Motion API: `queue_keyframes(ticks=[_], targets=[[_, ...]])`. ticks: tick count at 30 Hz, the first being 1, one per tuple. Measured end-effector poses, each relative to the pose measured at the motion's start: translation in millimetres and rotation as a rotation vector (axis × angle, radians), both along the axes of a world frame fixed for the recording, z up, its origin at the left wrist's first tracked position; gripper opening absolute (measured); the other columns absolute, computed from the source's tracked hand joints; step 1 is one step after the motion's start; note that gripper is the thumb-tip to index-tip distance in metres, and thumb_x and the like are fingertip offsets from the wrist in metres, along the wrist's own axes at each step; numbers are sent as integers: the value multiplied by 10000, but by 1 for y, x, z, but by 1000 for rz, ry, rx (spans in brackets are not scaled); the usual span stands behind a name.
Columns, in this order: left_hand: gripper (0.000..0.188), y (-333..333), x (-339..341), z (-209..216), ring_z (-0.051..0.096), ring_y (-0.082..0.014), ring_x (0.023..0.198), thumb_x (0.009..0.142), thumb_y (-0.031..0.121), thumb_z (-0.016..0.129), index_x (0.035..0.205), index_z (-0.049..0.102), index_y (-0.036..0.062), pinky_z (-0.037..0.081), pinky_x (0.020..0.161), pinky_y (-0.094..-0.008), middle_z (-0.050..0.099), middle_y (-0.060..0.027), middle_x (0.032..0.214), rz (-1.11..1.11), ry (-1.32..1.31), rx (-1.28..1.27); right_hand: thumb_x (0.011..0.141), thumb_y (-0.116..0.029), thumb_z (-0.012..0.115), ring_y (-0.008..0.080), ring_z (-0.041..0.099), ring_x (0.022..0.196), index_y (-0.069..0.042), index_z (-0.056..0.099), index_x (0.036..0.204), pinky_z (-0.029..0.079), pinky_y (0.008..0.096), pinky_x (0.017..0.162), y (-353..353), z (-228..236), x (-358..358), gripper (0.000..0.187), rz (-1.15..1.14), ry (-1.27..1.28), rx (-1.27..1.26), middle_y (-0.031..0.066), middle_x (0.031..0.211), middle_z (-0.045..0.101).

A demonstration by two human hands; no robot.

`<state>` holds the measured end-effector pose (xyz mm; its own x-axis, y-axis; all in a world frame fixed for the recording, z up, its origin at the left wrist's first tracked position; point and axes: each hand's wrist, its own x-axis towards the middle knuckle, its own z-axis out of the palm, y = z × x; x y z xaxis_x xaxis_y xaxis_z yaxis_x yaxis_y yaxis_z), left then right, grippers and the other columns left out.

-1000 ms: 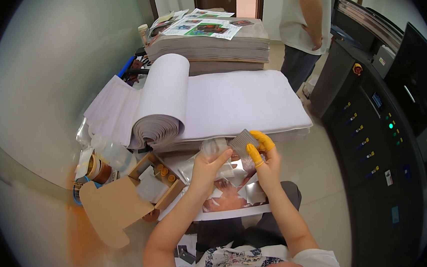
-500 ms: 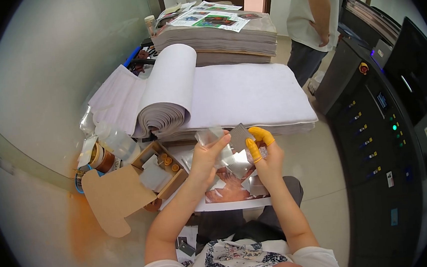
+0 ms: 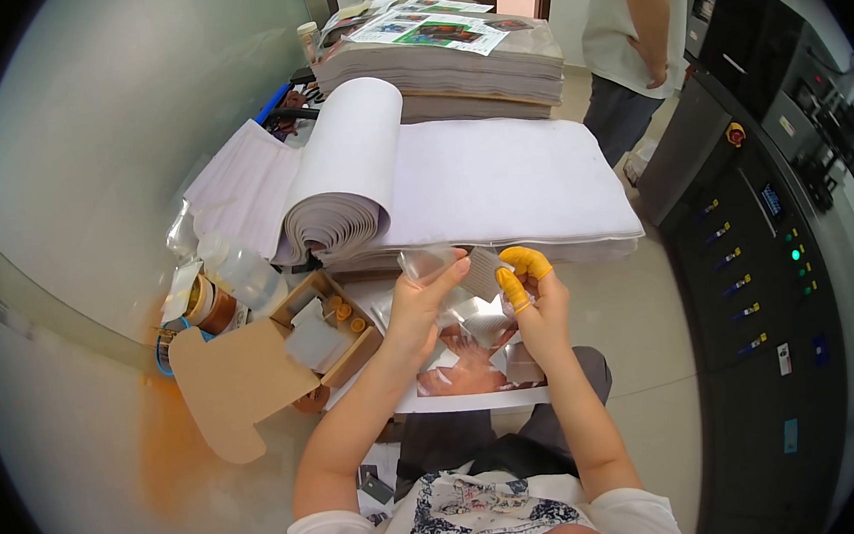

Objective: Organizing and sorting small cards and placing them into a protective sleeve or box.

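Note:
My left hand (image 3: 420, 308) is closed, thumb and fingers pinching a clear plastic sleeve (image 3: 421, 263). My right hand (image 3: 543, 308) wears yellow finger cots and grips the edge of a small grey textured plate (image 3: 484, 270). The plate reaches over to my left fingertips; whether part of it lies inside the sleeve I cannot make out. Below both hands, shiny silvery packets (image 3: 483, 319) rest on a printed picture sheet (image 3: 456, 376) across my lap.
To the left sits an open cardboard box (image 3: 356, 352) holding yellow finger cots and a white packet. Ahead, a white roll (image 3: 344, 163) lies on stacked sheets (image 3: 510, 180). A black machine (image 3: 730, 293) stands at right. Another person (image 3: 630, 40) stands behind the stacks.
The grey plate has tilted and shifted slightly toward my left fingers. The view has moved a little, and the machine's black monitor now appears farther back and left.

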<state>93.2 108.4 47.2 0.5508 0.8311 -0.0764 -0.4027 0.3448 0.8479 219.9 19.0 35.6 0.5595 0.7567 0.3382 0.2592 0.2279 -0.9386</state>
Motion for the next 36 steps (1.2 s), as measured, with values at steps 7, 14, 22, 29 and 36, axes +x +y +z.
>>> queue_keyframes(ticks=[7,14,22,29,36], targets=[[287,0,0,-3,565,-121,980,772,119,729,1020,614,30,396,906,-273,647,-57,985,-9,47,84,895,-53,547,50,477,664,-23,557,1062,390,193,580,0,-4,3,171,-5,-309,67,1,810,558],[272,2,-1,-4,577,-143,979,789,140,714,1011,604,28,392,923,-294,659,-104,1009,-11,-13,34,868,-40,570,109,549,745,-16,566,1058,455,250,701,-1,4,-5,192,139,230,65,41,874,599],[276,3,-1,-3,595,-136,942,789,134,709,1016,598,21,417,887,-276,671,-100,977,-20,3,73,816,13,576,133,548,729,-25,627,968,442,247,676,1,-1,4,164,57,-91,-38,63,877,606],[268,1,1,0,597,-135,932,793,136,704,1012,600,21,441,851,-274,672,-94,967,-53,39,85,823,7,551,146,548,737,-20,607,996,440,251,673,-1,3,4,184,57,-136,-48,71,866,605],[258,11,-4,6,558,-92,866,886,269,602,1021,596,49,433,822,-246,649,-49,948,22,-61,-8,858,-46,537,217,568,752,-18,582,1007,450,290,699,-2,9,19,159,104,-285,-73,104,897,604]])
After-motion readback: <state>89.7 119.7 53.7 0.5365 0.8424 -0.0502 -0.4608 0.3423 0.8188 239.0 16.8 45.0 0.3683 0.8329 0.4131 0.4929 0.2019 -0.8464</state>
